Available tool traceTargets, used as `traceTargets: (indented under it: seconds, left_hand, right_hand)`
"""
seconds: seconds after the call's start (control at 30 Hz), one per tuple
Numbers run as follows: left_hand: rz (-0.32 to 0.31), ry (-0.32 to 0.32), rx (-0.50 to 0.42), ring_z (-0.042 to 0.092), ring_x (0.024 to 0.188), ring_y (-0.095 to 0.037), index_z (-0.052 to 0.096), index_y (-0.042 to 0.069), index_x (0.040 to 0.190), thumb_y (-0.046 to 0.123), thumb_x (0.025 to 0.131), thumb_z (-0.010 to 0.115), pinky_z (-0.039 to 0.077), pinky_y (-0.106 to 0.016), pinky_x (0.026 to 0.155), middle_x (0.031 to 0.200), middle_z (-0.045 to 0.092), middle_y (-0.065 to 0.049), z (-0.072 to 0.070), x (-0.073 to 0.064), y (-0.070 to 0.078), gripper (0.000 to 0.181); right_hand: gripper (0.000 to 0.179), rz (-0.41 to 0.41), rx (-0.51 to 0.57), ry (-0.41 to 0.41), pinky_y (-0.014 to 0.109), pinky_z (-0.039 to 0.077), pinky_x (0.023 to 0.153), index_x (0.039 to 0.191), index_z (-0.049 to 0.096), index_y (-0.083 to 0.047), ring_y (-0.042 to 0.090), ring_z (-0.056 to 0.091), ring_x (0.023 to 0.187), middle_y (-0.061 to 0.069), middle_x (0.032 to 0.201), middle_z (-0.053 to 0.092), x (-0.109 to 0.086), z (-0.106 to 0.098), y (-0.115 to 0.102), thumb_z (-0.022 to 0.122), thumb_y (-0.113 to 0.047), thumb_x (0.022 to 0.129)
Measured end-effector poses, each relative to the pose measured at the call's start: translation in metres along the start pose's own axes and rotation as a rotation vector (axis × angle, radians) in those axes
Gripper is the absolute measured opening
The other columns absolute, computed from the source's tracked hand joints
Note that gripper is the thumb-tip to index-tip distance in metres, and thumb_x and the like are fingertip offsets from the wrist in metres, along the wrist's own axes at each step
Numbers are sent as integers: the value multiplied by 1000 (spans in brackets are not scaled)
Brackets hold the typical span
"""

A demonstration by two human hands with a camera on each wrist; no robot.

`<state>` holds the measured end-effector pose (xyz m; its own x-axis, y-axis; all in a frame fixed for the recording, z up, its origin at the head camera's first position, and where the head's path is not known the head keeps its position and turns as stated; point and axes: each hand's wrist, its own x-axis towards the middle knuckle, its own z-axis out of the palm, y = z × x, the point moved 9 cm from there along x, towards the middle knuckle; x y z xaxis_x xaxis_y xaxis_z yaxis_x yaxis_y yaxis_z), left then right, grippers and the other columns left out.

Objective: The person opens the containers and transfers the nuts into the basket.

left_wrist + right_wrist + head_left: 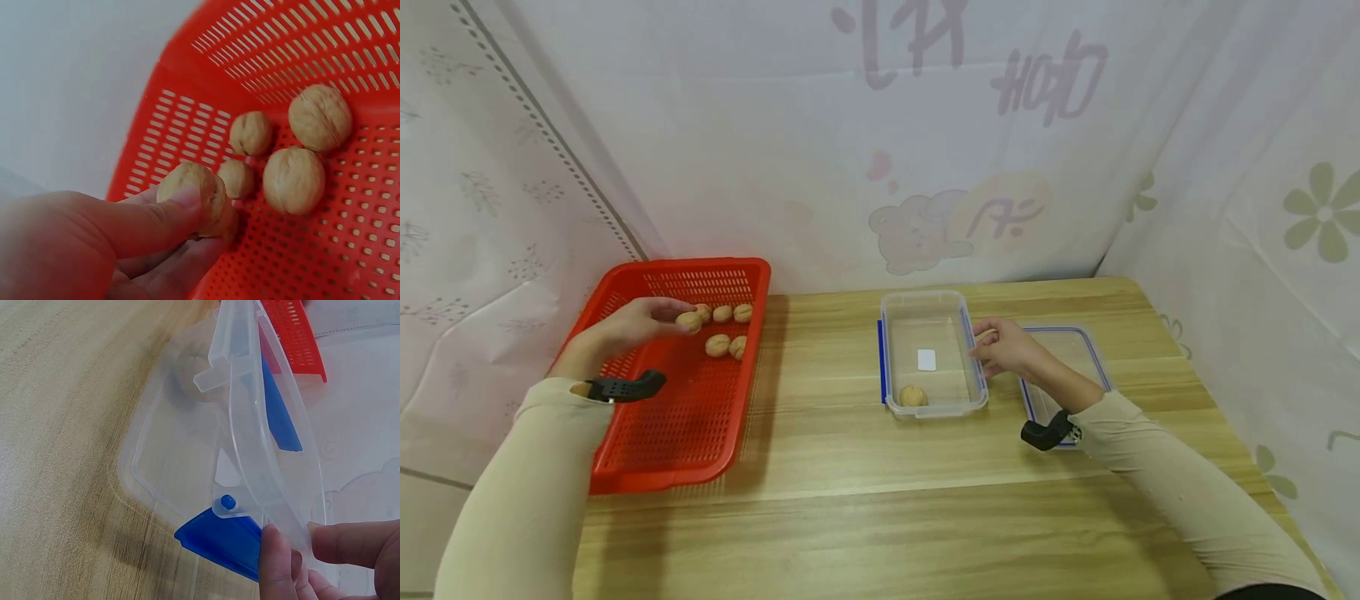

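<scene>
Over the red basket (685,417), my left hand (636,325) pinches a walnut (190,190) between thumb and fingers. Several more walnuts (294,181) lie on the basket floor beyond it. My right hand (1003,346) grips the right wall of a clear plastic container (936,408), thumb on one side of the rim and fingers on the other, as the right wrist view shows. One walnut (913,396) sits in the container's near left corner. A blue latch flap (225,537) hangs open by my right fingers.
A clear lid (1060,350) with a blue seal lies on the wooden table (835,467), partly under my right forearm. White printed cloth (760,167) hangs behind and at both sides. The basket stands at the table's left.
</scene>
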<state>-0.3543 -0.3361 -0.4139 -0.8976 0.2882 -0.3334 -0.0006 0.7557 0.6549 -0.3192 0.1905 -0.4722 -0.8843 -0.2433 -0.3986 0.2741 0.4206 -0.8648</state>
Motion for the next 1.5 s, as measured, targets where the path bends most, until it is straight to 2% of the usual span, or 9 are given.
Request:
traceTargets:
  seconds: [0.23,0.53,0.83,1.17,1.5]
  left_hand:
    - [-43,-5,98,48,125,-51,48,-13,139,23,102,64,38,-68,105,137,52,-37,8,5,-16,54]
    - [-54,-7,115,50,119,-52,51,-16,132,7,99,65,41,-66,102,131,52,-39,18,13,-27,42]
    - [-58,15,133,46,121,-54,52,-14,133,8,98,66,39,-68,102,136,48,-40,17,13,-35,44]
    - [-24,-2,76,47,124,-56,52,-14,134,8,98,67,40,-67,104,138,49,-40,20,15,-36,45]
    - [-32,-11,86,47,125,-55,49,-13,137,10,99,67,39,-67,105,138,49,-40,18,16,-34,49]
  right_hand:
    - [48,-4,1,3,36,62,73,141,39,10,23,63,85,18,108,57,0,0,0,61,0,99]
    - [48,-4,0,1,34,62,71,141,39,10,25,63,87,18,109,57,0,1,0,61,0,99]
    - [47,-2,11,2,34,62,70,140,40,10,23,63,84,18,108,57,0,2,0,61,1,99]
    - [47,4,15,3,33,62,70,140,39,11,22,63,83,17,107,57,0,2,1,60,1,99]
    - [48,-3,12,-2,34,62,71,142,38,10,25,64,85,18,108,58,1,0,0,60,1,100]
